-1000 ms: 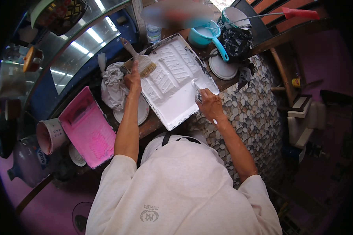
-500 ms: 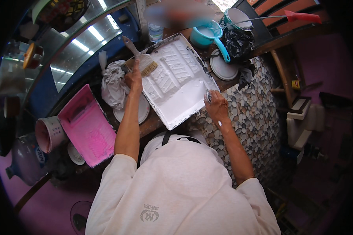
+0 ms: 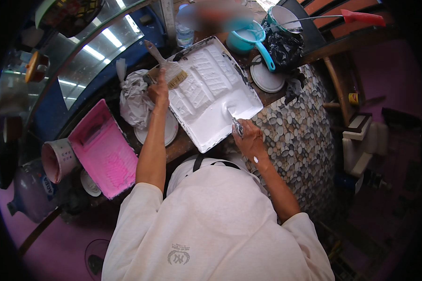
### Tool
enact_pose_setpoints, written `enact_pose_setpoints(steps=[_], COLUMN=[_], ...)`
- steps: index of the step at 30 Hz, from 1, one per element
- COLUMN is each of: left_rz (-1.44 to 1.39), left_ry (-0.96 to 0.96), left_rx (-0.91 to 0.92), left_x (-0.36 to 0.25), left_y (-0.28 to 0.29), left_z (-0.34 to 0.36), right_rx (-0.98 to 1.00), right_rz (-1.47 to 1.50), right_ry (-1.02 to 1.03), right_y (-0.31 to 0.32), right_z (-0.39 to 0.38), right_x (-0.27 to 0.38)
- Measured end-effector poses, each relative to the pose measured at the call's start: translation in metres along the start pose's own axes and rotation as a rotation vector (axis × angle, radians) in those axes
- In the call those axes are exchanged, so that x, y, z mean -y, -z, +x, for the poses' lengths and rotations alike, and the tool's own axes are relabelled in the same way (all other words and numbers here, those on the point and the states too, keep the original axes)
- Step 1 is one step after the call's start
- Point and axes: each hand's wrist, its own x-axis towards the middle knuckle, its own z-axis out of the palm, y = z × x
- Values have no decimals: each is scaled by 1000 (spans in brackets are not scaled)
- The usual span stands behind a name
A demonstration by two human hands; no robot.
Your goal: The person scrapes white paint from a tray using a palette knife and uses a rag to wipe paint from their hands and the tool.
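Note:
A paint tray [image 3: 206, 63] with a ribbed slope and white paint pooled at its near end lies in front of me, tilted in view. My left hand [image 3: 159, 92] is closed at its left rim, index finger stretched toward a flat paintbrush [image 3: 176, 79] resting across the far left corner. How far the fingers wrap under the rim is hidden. My right hand [image 3: 249, 139] grips a small tool [image 3: 238, 126] with a grey, paint-smeared handle at the near right edge. The tool's white-coated end dips into the paint, so its exact kind is unclear. White paint spots my right wrist.
Left stand a pink paint tray [image 3: 112, 159], a white bucket [image 3: 57, 161] and a crumpled plastic bag [image 3: 136, 100]. Beyond are a water bottle [image 3: 184, 35], a turquoise dipper [image 3: 244, 41], a paint bucket [image 3: 283, 21], and a red-handled roller frame [image 3: 361, 18]. Lids [image 3: 267, 77] lie nearby.
My right hand has moved left and nearer to me with the tool, along the tray's paint pool. My left hand and the brush have hardly moved.

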Motion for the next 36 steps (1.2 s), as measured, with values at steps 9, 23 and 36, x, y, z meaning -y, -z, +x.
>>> enact_pose_setpoints(steps=[9, 23, 36], left_rz=[-10, 42, 4], left_ry=[-1, 11, -5], left_rx=[6, 7, -17], left_x=[-1, 5, -3], left_y=[2, -1, 3], left_z=[0, 7, -5], right_rx=[68, 168, 144], right_rz=[-5, 234, 342], right_ry=[60, 111, 47], right_y=[-10, -12, -10], right_z=[-13, -14, 0], right_x=[27, 41, 45])
